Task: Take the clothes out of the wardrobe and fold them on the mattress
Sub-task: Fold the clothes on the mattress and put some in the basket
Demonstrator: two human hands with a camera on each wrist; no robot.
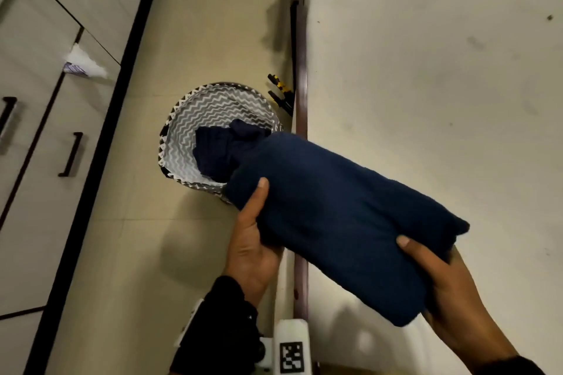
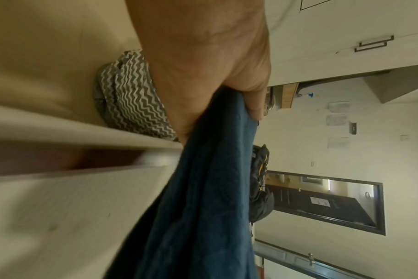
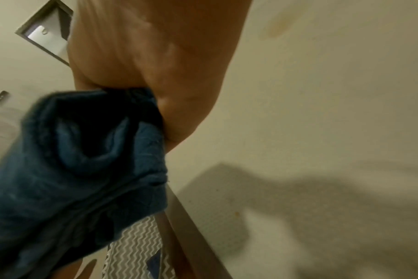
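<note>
A folded dark blue garment (image 1: pixel 341 222) hangs in the air over the edge of the cream mattress (image 1: pixel 426 70), held at both ends. My left hand (image 1: pixel 253 240) grips its near-left end, thumb on top. My right hand (image 1: pixel 438 271) grips the right end, thumb on top and fingers hidden beneath. The left wrist view shows the left hand (image 2: pixel 208 62) clutching the blue cloth (image 2: pixel 203 198). The right wrist view shows the right hand (image 3: pixel 155 62) clamped on the bunched blue fabric (image 3: pixel 79 160). The wardrobe (image 1: pixel 45 100) stands at the left with its doors closed.
A round zigzag-patterned basket (image 1: pixel 195 119) sits on the tiled floor beside the bed frame (image 1: pixel 300 100), with another dark blue garment (image 1: pixel 219 149) inside. Black and yellow clamps (image 1: pixel 281 94) lie near the frame. A white scrap (image 1: pixel 83 65) sticks out of a wardrobe door.
</note>
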